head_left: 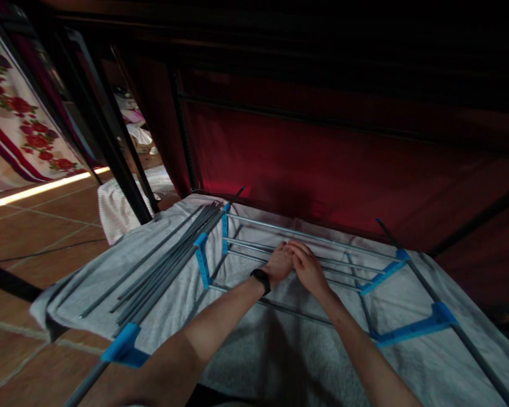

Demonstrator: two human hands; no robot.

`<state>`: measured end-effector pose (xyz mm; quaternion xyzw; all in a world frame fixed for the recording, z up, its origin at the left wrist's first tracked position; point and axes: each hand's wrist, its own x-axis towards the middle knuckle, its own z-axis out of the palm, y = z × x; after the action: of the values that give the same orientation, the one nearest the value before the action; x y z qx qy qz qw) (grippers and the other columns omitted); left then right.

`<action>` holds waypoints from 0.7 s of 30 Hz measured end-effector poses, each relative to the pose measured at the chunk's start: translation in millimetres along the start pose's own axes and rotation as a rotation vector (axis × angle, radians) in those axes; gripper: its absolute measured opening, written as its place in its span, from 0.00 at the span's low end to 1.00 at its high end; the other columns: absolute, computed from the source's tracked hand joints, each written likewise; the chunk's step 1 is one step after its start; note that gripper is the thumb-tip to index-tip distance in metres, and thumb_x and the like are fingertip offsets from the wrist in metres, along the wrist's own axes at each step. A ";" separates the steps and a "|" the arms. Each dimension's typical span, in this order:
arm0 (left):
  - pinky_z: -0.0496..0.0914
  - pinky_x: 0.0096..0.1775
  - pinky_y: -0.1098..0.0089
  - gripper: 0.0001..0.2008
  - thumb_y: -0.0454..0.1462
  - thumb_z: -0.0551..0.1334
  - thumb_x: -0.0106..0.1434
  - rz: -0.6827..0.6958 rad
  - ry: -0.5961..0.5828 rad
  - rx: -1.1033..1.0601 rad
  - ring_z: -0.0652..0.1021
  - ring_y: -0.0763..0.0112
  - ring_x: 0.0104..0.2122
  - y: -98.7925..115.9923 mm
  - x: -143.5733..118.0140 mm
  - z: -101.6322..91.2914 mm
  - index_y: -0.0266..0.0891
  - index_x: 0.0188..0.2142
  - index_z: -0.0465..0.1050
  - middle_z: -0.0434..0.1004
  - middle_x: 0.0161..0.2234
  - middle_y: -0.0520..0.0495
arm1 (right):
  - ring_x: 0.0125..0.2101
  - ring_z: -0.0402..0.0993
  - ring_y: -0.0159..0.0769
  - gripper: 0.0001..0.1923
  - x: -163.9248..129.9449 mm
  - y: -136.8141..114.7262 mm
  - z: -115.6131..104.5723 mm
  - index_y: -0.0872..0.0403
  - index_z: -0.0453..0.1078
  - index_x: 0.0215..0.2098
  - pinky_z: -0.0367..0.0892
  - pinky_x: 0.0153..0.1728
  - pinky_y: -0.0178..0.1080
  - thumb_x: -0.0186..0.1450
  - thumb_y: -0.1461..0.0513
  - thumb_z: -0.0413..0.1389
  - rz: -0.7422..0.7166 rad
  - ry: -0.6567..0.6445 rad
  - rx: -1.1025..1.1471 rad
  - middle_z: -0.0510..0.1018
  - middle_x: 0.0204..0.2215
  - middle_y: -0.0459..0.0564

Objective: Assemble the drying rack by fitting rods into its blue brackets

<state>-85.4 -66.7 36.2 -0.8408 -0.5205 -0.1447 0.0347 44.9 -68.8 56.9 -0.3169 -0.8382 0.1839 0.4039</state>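
Head view: noted left hand and right hand pressed together, fingertips pinching a grey rod of the rack lying on the white towel; advised steady, level seating into blue brackets.

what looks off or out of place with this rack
The rack lies flat on a grey towel and looks only part-built. A bundle of loose grey rods lies slantwise at its left side. Both hands, left hand and right hand, rest together on the middle rods. Nothing looks broken or spilled.
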 end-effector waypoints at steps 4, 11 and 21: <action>0.59 0.62 0.56 0.26 0.28 0.51 0.66 -0.135 -0.071 0.014 0.66 0.57 0.61 2.1 -6.4 -24.3 0.30 0.63 0.60 0.65 0.62 0.32 | 0.58 0.68 0.37 0.24 -10.0 1.7 -7.3 0.48 0.72 0.55 0.62 0.62 0.48 0.66 0.67 0.44 0.017 0.094 -0.001 0.74 0.56 0.50; 0.68 0.53 0.55 0.23 0.29 0.62 0.56 -0.209 -0.316 0.024 0.70 0.48 0.56 2.6 -34.2 -78.1 0.27 0.52 0.71 0.70 0.55 0.28 | 0.57 0.69 0.37 0.26 -43.3 8.8 0.1 0.48 0.71 0.56 0.64 0.61 0.48 0.64 0.68 0.44 0.059 0.145 0.014 0.74 0.55 0.50; 0.69 0.39 0.66 0.13 0.43 0.57 0.65 -0.332 0.165 -0.153 0.78 0.62 0.35 -66.0 -89.3 -231.7 0.42 0.35 0.79 0.80 0.34 0.46 | 0.58 0.67 0.36 0.32 -28.9 -1.5 40.4 0.44 0.70 0.57 0.65 0.60 0.49 0.61 0.73 0.44 -0.104 -0.112 -0.017 0.74 0.56 0.48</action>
<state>-228.9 -162.3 226.6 -0.7290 -0.6348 -0.2558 -0.0111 26.0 -91.6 17.1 -0.2657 -0.8764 0.1728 0.3625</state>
